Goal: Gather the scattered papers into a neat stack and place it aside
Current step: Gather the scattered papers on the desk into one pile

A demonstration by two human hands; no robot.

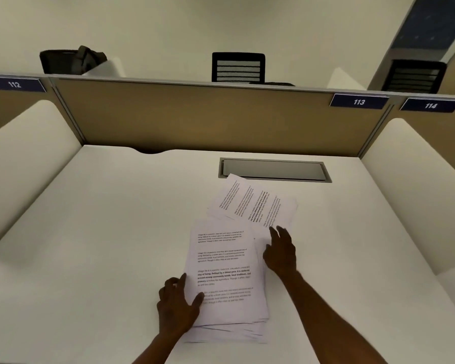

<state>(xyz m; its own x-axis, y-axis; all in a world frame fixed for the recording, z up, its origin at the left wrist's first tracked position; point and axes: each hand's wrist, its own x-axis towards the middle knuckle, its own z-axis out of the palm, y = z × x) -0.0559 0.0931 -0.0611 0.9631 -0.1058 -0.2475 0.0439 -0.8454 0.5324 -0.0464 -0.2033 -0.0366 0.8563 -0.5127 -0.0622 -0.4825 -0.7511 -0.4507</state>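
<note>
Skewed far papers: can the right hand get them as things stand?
Probably yes: the right hand already has fingertips at the near edge of the skewed papers, with nothing in between.

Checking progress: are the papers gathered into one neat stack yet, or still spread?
Still spread. A near pile lies under the left hand; skewed sheets fan beyond the right hand.

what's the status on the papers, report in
Left hand flat on near stack, thumb on top. Right hand open, fingertips on skewed far sheets. Not yet merged. Nothing blocking.
</note>
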